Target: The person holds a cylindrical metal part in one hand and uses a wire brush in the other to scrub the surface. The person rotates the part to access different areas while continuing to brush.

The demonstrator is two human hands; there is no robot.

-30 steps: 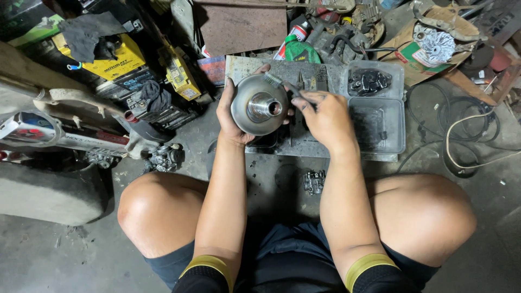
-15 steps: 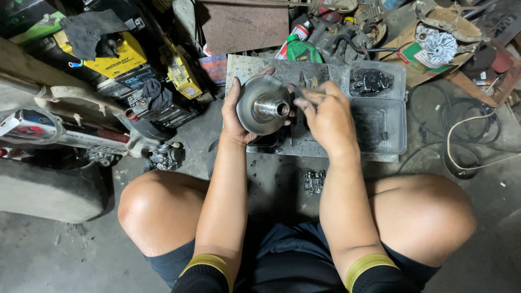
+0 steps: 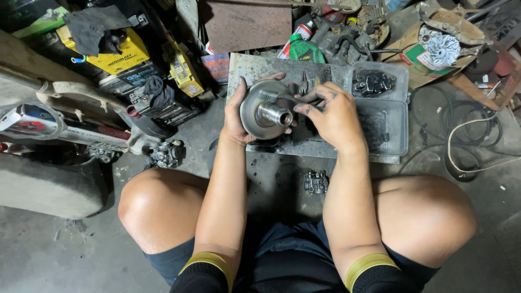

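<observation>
My left hand grips a round grey metal pulley disc with a shiny hollow hub at its middle, tilted so the hub faces right. My right hand is at the disc's right side, its thumb and fingers pinched on a small dark tool that reaches across the disc face just above the hub. Both hands hover over a worn metal plate on the floor, between my bare knees.
A clear plastic tray with dark small parts lies right of the hands. A small metal part lies on the floor between my knees. Yellow boxes, a green bottle, cables and a carburettor surround the spot.
The disc has turned from facing up at me to facing right. My right hand has stayed on its right side with the small tool.
</observation>
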